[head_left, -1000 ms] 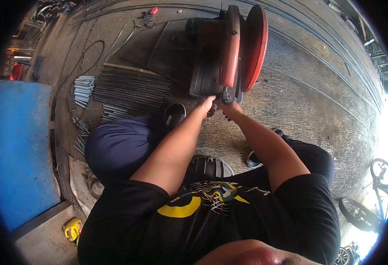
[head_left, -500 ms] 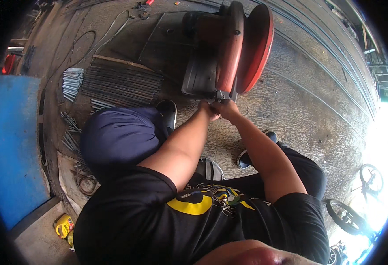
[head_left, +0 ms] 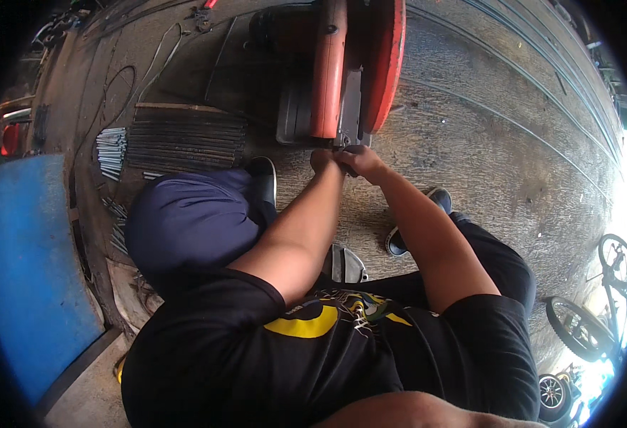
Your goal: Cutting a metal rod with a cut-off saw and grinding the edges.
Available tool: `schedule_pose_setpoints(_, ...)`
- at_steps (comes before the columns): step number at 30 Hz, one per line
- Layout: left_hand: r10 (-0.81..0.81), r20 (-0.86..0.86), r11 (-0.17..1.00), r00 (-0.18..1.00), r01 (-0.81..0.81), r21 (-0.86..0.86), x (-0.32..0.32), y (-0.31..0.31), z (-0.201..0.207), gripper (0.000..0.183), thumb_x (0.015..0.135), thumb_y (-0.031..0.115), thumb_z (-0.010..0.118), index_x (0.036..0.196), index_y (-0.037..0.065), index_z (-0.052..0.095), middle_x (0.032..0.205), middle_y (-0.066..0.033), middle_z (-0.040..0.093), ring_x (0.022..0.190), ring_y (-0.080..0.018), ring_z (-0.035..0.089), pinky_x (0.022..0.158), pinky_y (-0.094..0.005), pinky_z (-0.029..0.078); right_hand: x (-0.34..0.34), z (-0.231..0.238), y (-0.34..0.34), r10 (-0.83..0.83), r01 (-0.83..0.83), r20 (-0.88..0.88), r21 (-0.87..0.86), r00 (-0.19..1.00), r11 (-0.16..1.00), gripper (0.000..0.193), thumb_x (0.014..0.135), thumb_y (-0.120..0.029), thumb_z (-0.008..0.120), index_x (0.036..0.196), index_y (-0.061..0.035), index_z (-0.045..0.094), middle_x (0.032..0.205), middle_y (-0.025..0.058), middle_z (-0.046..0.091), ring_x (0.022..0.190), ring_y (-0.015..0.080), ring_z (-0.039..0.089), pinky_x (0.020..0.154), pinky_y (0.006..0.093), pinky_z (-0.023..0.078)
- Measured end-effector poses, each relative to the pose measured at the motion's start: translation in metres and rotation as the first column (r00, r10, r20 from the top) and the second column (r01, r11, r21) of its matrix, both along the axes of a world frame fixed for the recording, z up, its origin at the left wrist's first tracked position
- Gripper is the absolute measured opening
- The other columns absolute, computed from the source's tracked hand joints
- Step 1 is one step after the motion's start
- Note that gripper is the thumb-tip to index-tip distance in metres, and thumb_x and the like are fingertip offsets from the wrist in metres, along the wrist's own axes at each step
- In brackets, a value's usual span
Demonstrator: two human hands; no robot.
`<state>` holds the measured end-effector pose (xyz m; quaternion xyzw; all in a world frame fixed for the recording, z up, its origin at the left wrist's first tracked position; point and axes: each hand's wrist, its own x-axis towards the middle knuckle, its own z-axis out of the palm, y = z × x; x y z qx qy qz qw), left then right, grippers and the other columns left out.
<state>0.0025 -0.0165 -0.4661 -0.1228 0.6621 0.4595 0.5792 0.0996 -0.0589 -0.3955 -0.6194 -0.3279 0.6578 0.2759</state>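
A red cut-off saw [head_left: 327, 78] stands on the floor ahead of me, its long red handle arm pointing toward me and its round guard [head_left: 386, 78] on the right side. My left hand [head_left: 323, 160] and my right hand [head_left: 362, 161] are close together at the near end of the saw's dark base [head_left: 293, 121]. Both hands have their fingers curled in at a small metal part just below the handle's end. What lies between the fingers is hidden by the hands.
Dark rods [head_left: 185, 139] lie in a row at left, beside a bundle of short bright rods [head_left: 111, 153]. Long thin bars [head_left: 520, 78] stretch along the floor at right. A blue panel [head_left: 35, 278] is far left; a bicycle wheel [head_left: 577, 328] is at lower right.
My view has shifted, so the saw sits higher and farther left. Both hands stay together at the saw's near end; the right hand's fingers now reach over more toward the left hand.
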Motion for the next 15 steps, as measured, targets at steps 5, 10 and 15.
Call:
schedule_pose_setpoints(5, -0.079, 0.532, 0.997, 0.843, 0.067, 0.043, -0.033, 0.011, -0.040, 0.030, 0.085, 0.029, 0.050, 0.099, 0.004, 0.059, 0.094, -0.0105, 0.061, 0.083, -0.0270, 0.060, 0.075, -0.0454, 0.050, -0.009, 0.033, 0.027, 0.402, -0.328, 0.177, -0.338, 0.898, 0.882, 0.054, 0.086, -0.049, 0.060, 0.077, 0.0041, 0.063, 0.062, 0.0105, 0.059, 0.049, 0.0172, 0.058, 0.042, 0.0352, 0.050)
schedule_pose_setpoints(10, -0.262, 0.447, 0.965, 0.855, 0.221, 0.143, -0.039, 0.011, -0.070, 0.040, 0.087, 0.037, 0.050, 0.109, 0.005, 0.056, 0.104, -0.0115, 0.060, 0.095, -0.0279, 0.059, 0.084, -0.0476, 0.047, -0.037, 0.042, 0.031, 0.672, -0.569, 0.499, -0.368, 0.547, 0.736, 0.034, 0.083, -0.028, 0.062, 0.112, -0.0093, 0.064, 0.094, 0.0112, 0.069, 0.076, 0.0215, 0.070, 0.061, 0.0321, 0.057)
schedule_pose_setpoints(15, -0.207, 0.517, 0.973, 0.831, 0.121, 0.195, -0.022, 0.008, -0.075, 0.046, 0.089, 0.037, 0.046, 0.121, 0.004, 0.049, 0.113, -0.0147, 0.057, 0.102, -0.0307, 0.057, 0.089, -0.0485, 0.046, -0.035, 0.024, 0.040, 0.605, -0.347, 0.655, -0.496, 0.453, 0.796, 0.052, 0.073, -0.050, 0.066, 0.109, -0.0126, 0.068, 0.107, 0.0099, 0.067, 0.104, 0.0246, 0.063, 0.087, 0.0404, 0.050)
